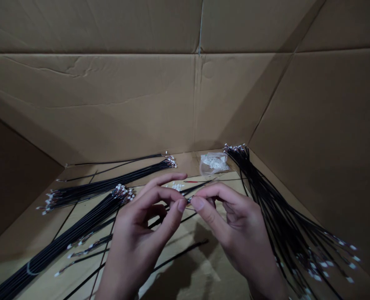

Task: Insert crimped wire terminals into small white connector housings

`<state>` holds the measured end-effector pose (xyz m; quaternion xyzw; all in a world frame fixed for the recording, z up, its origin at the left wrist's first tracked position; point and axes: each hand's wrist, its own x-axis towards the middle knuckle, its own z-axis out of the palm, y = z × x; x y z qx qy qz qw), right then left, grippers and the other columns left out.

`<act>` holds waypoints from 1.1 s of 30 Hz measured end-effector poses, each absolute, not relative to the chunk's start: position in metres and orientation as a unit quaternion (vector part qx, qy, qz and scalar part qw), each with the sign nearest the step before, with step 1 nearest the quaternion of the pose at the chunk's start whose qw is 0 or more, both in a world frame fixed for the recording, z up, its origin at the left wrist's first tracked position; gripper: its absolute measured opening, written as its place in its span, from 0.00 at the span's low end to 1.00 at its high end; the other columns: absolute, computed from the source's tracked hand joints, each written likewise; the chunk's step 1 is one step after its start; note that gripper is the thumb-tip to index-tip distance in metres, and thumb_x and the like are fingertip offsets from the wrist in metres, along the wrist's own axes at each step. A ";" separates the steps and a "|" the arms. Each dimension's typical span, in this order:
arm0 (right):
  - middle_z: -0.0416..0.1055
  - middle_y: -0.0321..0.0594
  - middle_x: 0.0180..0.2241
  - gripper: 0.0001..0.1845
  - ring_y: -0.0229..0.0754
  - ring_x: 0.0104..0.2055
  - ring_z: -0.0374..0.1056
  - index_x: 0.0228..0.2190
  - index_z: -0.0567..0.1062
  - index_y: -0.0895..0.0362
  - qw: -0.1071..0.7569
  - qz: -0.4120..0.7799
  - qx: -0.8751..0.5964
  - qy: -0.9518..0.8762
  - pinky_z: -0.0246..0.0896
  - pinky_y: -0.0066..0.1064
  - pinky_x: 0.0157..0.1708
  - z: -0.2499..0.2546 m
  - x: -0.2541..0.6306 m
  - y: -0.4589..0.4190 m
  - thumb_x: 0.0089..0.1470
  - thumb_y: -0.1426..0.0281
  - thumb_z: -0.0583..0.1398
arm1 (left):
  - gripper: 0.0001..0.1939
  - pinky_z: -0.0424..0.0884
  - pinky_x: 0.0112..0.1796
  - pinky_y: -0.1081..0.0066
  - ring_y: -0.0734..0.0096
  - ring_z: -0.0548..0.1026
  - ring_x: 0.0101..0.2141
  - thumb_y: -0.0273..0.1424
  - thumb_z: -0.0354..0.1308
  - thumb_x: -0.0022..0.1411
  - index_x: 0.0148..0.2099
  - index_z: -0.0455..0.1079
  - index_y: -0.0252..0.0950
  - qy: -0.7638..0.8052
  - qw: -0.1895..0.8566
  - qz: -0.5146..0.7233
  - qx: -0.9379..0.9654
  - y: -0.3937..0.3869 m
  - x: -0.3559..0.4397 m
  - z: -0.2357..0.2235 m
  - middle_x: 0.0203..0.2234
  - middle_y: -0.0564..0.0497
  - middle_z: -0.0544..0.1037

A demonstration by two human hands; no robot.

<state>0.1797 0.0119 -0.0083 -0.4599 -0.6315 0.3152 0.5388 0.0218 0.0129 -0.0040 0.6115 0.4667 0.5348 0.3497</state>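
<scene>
In the head view my left hand (149, 221) and my right hand (231, 225) meet at their fingertips, each with thumb and forefinger pinched. A small piece with thin wires (189, 200) shows between the two pinches; its details are too small to tell. A black cable (155, 224) passes inside the curl of my left hand and seems to lead to that pinch. What lies within my right fingertips is hidden. Just behind my left fingers are loose white connectors (176, 186). Several single black cables (180, 255) lie beneath and beside my hands.
Tied black cables (62, 233) with white connector ends lie at left, another bundle (109, 179) behind them. A large spread bundle (275, 212) runs along the right. At the back is a clear bag of white connectors (214, 162). Cardboard walls (125, 104) enclose the surface.
</scene>
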 end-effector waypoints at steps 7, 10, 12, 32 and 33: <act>0.77 0.34 0.28 0.09 0.39 0.31 0.72 0.29 0.77 0.54 0.530 0.348 -0.455 -0.625 0.64 0.30 0.31 -0.010 0.179 0.018 0.63 0.70 0.62 | 0.07 0.76 0.36 0.86 0.73 0.82 0.52 0.31 0.63 0.68 0.35 0.77 0.45 0.477 0.281 0.531 0.641 0.015 0.025 -0.008 0.52 0.57 0.82; 0.73 0.32 0.26 0.08 0.39 0.31 0.72 0.30 0.76 0.54 0.542 0.368 -0.448 -0.609 0.64 0.31 0.31 -0.014 0.177 0.019 0.63 0.69 0.62 | 0.08 0.76 0.39 0.85 0.72 0.79 0.57 0.32 0.62 0.69 0.35 0.76 0.45 0.485 0.285 0.534 0.632 0.015 0.027 -0.009 0.53 0.58 0.82; 0.71 0.31 0.25 0.07 0.39 0.31 0.72 0.31 0.76 0.54 0.548 0.369 -0.444 -0.606 0.64 0.31 0.31 -0.016 0.175 0.019 0.63 0.70 0.62 | 0.08 0.76 0.39 0.86 0.72 0.79 0.57 0.33 0.62 0.70 0.35 0.77 0.45 0.486 0.285 0.535 0.630 0.014 0.026 -0.010 0.53 0.58 0.82; 0.76 0.37 0.30 0.05 0.43 0.31 0.71 0.34 0.76 0.54 0.543 0.410 -0.475 -0.558 0.63 0.35 0.30 -0.020 0.168 0.019 0.61 0.66 0.61 | 0.08 0.74 0.39 0.86 0.77 0.79 0.54 0.29 0.62 0.71 0.37 0.76 0.44 0.480 0.236 0.561 0.632 0.013 0.036 -0.019 0.50 0.59 0.82; 0.76 0.38 0.30 0.05 0.42 0.31 0.70 0.34 0.76 0.54 0.542 0.420 -0.473 -0.553 0.63 0.34 0.30 -0.020 0.168 0.019 0.61 0.66 0.61 | 0.08 0.74 0.39 0.85 0.77 0.79 0.54 0.29 0.62 0.71 0.37 0.76 0.44 0.482 0.230 0.562 0.632 0.013 0.037 -0.020 0.51 0.59 0.82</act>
